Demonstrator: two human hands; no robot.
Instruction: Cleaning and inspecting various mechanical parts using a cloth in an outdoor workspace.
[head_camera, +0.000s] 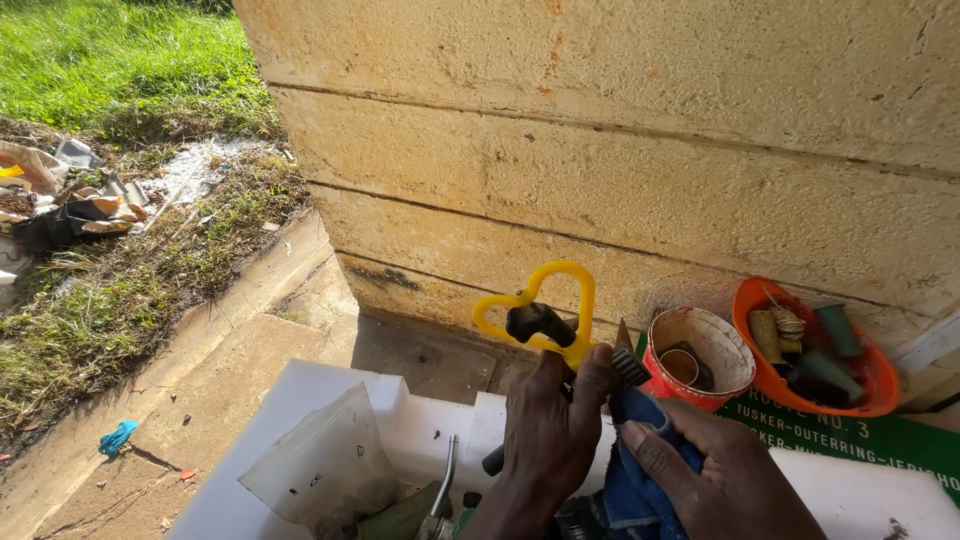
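Note:
My left hand (548, 440) grips the stem of a tool with a yellow heart-shaped loop handle (540, 298) and a black knob (535, 321) inside the loop, held upright in front of the stone wall. Against the tool's lower part, just right of the left hand, my right hand (720, 475) presses a blue cloth (632, 470). A dark bristled part (630, 366) shows beside the left thumb. Below both hands lies a white foam box (330, 400).
A clear plastic bag (320, 465) and metal tools (443, 490) lie in the foam box. A red-rimmed tub (702, 360) and an orange bowl of small parts (815, 350) stand on a green sign board (860, 435) by the wall (620, 130). Litter (60, 205) and grass lie to the left.

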